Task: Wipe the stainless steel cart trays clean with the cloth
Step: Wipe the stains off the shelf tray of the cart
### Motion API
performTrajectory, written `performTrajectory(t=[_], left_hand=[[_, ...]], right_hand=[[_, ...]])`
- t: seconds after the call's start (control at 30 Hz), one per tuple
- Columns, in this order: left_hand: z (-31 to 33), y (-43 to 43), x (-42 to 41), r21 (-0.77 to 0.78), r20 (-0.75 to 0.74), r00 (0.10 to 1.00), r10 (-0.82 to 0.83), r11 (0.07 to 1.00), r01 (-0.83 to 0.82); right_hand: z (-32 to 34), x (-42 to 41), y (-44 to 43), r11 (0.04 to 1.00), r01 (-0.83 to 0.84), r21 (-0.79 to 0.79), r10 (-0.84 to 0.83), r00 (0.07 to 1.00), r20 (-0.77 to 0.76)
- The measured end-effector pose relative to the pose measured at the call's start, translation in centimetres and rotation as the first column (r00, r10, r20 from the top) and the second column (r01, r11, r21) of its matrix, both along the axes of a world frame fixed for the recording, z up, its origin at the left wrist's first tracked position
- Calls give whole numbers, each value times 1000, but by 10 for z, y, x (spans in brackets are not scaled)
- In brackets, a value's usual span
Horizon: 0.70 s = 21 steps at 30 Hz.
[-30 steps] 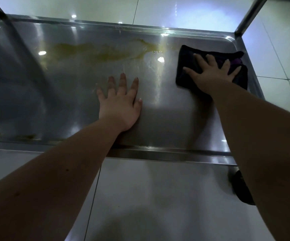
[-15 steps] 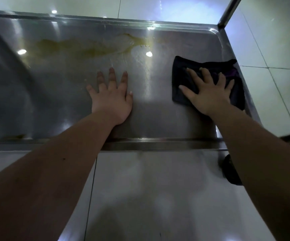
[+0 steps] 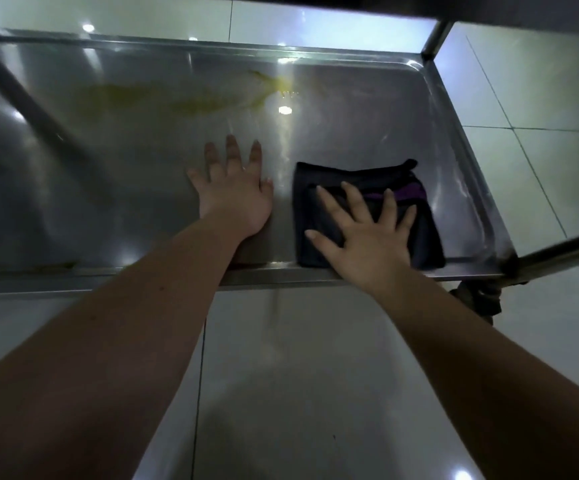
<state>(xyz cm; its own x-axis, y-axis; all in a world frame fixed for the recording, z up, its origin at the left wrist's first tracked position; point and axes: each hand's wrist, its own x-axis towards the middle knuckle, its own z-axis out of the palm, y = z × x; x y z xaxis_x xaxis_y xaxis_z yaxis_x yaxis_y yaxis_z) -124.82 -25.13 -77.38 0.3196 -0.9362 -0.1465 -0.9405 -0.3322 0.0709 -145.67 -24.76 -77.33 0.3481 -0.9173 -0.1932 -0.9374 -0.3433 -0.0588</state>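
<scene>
Pressing a dark cloth (image 3: 350,176) with a purple stripe flat onto a stainless steel cart tray (image 3: 402,109) near its front right corner, a person's right hand (image 3: 364,233) lies with fingers spread wide over the fabric. The left hand (image 3: 234,192), fingers straight and slightly apart, rests on bare metal just beside it. A yellow-green smear (image 3: 184,102) streaks the tray's far side, above a white tiled floor (image 3: 316,358).

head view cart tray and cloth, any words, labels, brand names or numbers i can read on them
None: no text is readable.
Stainless steel tray: only light glare and a yellowish smear, no marking.
Dark cloth under the right hand: a purple stripe, no visible label.
</scene>
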Motion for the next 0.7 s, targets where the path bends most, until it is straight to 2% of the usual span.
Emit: performTrajectory(t=[0.2,0.3,0.43,0.57,0.7], left_hand=[[11,1,20,63,-91,993,-72,995,78],[13,18,59,12,-62,989,-131,991,132],[12,43,124,-51,-13,995,-103,993,102],[4,55,177,-32,-23,999,-35,999,35],[-4,55,185,-35,28,998,-49,998,50]], right_hand=[[4,29,8,1000,25,-8,-25,1000,-4],[9,27,2,999,7,51,-6,1000,-13],[17,19,-11,997,-56,-47,55,998,-24],[10,13,-17,999,-29,-19,29,999,-28],[3,28,-9,999,13,-37,-15,998,-57]])
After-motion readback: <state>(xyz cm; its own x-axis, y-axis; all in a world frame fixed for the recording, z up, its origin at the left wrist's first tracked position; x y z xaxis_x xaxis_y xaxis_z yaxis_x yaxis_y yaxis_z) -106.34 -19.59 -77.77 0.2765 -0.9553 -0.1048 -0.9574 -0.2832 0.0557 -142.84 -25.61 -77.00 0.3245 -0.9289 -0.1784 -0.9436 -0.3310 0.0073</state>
